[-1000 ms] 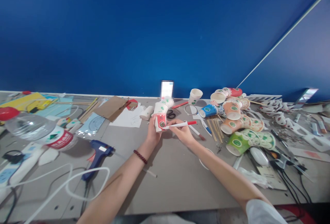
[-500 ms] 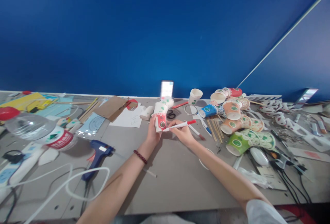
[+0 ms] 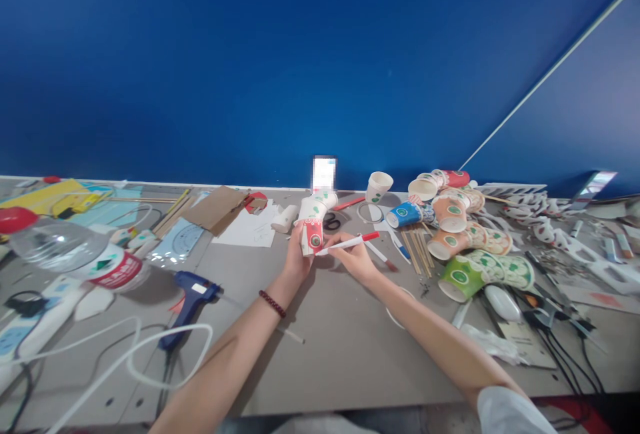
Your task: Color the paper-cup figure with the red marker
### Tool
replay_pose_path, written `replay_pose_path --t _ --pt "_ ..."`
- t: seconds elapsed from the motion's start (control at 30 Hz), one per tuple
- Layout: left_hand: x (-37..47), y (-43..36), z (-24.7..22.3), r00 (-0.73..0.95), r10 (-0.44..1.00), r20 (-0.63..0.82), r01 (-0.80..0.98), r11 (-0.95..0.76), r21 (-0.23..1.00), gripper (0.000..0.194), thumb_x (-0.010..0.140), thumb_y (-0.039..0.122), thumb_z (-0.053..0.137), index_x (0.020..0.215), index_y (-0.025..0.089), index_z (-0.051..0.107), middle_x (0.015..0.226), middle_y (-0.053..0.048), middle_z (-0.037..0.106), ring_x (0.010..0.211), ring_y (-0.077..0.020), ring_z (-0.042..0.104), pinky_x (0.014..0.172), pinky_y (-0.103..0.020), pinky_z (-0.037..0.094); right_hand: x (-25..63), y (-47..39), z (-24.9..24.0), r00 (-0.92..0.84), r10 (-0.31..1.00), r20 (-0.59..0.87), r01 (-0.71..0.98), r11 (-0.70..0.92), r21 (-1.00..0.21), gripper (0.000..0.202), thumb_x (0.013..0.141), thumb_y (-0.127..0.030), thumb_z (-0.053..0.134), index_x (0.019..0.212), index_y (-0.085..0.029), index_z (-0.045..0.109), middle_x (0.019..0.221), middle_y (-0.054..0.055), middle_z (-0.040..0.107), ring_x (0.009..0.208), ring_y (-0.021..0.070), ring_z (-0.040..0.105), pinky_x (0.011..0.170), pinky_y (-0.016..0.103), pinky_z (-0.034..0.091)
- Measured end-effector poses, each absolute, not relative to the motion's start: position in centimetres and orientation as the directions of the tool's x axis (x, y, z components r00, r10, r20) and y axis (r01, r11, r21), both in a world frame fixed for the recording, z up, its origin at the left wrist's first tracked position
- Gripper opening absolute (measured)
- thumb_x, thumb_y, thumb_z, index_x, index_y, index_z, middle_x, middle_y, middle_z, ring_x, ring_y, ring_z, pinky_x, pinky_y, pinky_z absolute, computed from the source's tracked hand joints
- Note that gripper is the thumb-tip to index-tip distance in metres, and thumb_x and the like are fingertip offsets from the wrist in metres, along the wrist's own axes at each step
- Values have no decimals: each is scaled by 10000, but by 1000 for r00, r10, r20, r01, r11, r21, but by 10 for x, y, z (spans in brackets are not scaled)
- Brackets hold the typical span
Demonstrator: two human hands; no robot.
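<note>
My left hand (image 3: 297, 254) is wrapped round a red and white paper cup (image 3: 314, 234), held above the table. White cups with green marks (image 3: 316, 206) join onto its upper end, bending off to the right. Pinched in my right hand (image 3: 351, 259) is a white marker with a red end (image 3: 357, 241). Its tip points left and lies at the lower side of the red cup; whether it touches cannot be made out. A pair of black-handled scissors (image 3: 331, 222) lies just behind the cups.
To the left are a glue gun (image 3: 193, 304), a plastic bottle (image 3: 85, 254) and a power strip (image 3: 37, 314). Coloured paper cups (image 3: 460, 279) lie in joined pieces on the right, near wooden sticks (image 3: 416, 251). A phone (image 3: 325, 174) leans against the blue wall.
The red cup has turned slightly in my left hand, its round emblem shifting a little right. The marker has tilted slightly, with its tip a touch lower.
</note>
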State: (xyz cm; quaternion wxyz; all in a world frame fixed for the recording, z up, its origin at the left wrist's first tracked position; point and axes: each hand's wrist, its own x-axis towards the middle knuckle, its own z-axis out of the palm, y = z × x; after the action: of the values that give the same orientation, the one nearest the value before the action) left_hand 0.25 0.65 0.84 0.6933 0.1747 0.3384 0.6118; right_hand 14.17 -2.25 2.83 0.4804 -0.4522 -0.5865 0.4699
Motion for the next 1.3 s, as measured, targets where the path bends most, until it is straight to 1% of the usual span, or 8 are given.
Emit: replay_pose_path --t 0.17,0.4,0.6,0.67,0.83,1.07,1.23,1.3 --pt "3 6 9 39 961 -273 -732 214 647 373 848 504 619 855 135 676 675 -69 690 597 -196 645 549 -296 485 141 -22 28 -91 989 120 73 127 -989 137 725 -353 680 747 -218 679 680 -1 656 597 151 544 563 280 442" --pt "3 6 7 27 969 -246 -738 186 649 368 817 499 663 902 141 680 712 -69 704 627 -201 659 596 -305 505 143 -22 28 -120 986 119 70 128 -989 100 716 -306 695 686 -214 668 707 32 684 741 201 637 634 294 492" --pt "3 5 9 44 967 -251 -736 201 646 340 849 487 626 835 151 674 661 -61 681 580 -196 635 538 -300 468 142 -22 26 -97 991 92 67 99 -993 165 734 -372 698 773 -213 684 662 2 654 579 145 544 500 252 427" --pt "3 5 9 37 970 -242 -739 189 646 322 851 467 630 851 148 676 680 -59 687 597 -189 637 559 -298 480 142 -21 26 -97 990 100 65 106 -992 162 731 -369 703 769 -212 688 702 15 681 627 162 583 536 264 457" --pt "2 6 9 30 966 -257 -730 197 654 371 812 520 676 875 155 680 710 -67 699 641 -205 662 598 -313 512 142 -21 25 -122 983 135 53 143 -988 111 717 -328 700 682 -225 678 719 31 700 870 246 685 757 344 528" --pt "3 6 5 30 970 -243 -747 183 639 358 799 501 695 877 153 662 676 -37 682 581 -166 639 536 -269 481 140 -22 24 -78 989 126 59 131 -990 152 742 -370 687 772 -221 692 710 15 680 680 183 607 614 300 482" --pt "2 6 4 52 979 -198 -727 173 664 400 802 516 687 933 137 673 734 -70 714 640 -195 672 618 -306 521 141 -22 26 -119 984 136 35 141 -989 98 712 -311 695 679 -222 672 696 25 686 823 232 673 746 338 515" --pt "2 6 5 63 979 -194 -722 178 669 411 791 535 694 911 142 674 713 -69 710 631 -204 672 602 -312 521 142 -21 25 -123 984 131 33 136 -990 93 719 -309 689 696 -219 676 722 27 695 797 215 664 717 320 510"
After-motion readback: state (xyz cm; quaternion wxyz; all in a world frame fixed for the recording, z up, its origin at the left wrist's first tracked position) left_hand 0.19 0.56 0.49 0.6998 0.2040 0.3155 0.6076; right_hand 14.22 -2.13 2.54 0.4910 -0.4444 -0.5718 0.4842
